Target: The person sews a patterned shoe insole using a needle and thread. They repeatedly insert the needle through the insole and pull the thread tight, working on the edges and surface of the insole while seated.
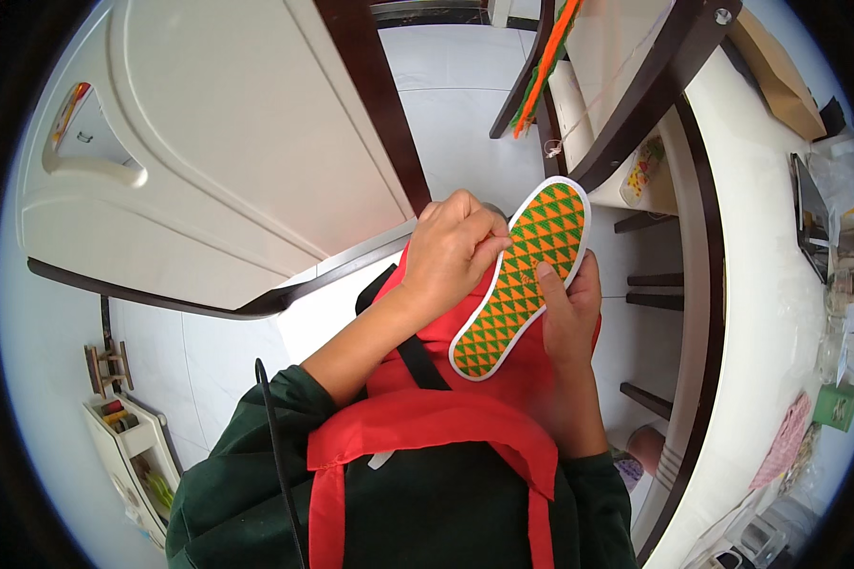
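Note:
An embroidered insole [523, 263] with orange and green triangles and a white border lies tilted above my lap. My right hand [571, 302] grips its right edge, thumb pressed on the patterned face and fingers behind. At the opposite edge, my left hand [459, 245] has thumb and forefinger pinched together against the white border. Whether a needle or thread is between those fingertips is too small to tell. A red apron [434, 419] covers my lap and chest under the insole.
Orange and green yarn [546, 75] hangs by a dark wooden chair frame [655, 92] ahead. A white panel with a cutout [213, 128] stands at left. The white table [754, 284] at right bears a pink cloth [783, 441] and a green box [835, 407]. A small shelf unit [132, 455] is lower left.

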Demonstrator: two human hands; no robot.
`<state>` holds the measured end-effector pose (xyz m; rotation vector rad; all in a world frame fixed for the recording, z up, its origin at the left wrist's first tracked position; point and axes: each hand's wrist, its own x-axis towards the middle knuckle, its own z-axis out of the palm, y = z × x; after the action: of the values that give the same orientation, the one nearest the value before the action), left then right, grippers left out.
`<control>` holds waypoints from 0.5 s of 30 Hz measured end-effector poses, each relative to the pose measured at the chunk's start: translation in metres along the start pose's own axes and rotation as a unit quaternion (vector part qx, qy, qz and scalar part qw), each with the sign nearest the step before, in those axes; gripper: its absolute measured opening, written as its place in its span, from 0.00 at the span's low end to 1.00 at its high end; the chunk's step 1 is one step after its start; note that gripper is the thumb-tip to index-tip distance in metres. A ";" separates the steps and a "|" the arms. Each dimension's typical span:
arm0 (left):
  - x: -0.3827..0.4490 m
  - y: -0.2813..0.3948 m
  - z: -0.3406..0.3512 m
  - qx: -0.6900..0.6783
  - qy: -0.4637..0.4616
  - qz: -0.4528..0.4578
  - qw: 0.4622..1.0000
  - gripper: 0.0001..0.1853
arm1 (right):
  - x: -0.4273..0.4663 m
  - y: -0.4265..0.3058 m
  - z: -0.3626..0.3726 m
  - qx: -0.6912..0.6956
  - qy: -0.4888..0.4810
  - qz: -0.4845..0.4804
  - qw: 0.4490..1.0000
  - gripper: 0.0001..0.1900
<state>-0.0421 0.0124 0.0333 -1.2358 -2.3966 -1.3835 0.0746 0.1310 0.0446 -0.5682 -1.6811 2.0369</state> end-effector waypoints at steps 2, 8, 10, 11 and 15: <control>0.001 0.000 0.001 -0.019 0.001 0.006 1.000 0.07 | 0.000 0.002 -0.002 -0.005 0.002 -0.006 1.000 0.10; 0.000 -0.016 -0.037 -0.574 -0.216 -0.258 0.746 0.08 | 0.005 0.008 -0.014 -0.069 0.077 0.002 0.995 0.09; -0.004 -0.023 -0.041 -0.608 -0.225 -0.252 0.718 0.08 | 0.004 0.010 -0.018 -0.034 0.065 0.011 0.997 0.09; -0.004 -0.023 -0.042 -0.575 -0.209 -0.259 0.747 0.07 | 0.003 0.011 -0.017 -0.025 0.061 0.013 0.998 0.09; -0.005 -0.021 -0.028 -0.383 -0.132 -0.283 0.869 0.06 | 0.001 0.009 -0.004 -0.033 0.063 0.010 0.997 0.10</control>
<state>-0.0614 -0.0171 0.0336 -0.8639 -2.5887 -2.6970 0.0758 0.1334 0.0353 -0.7223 -1.6795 1.9218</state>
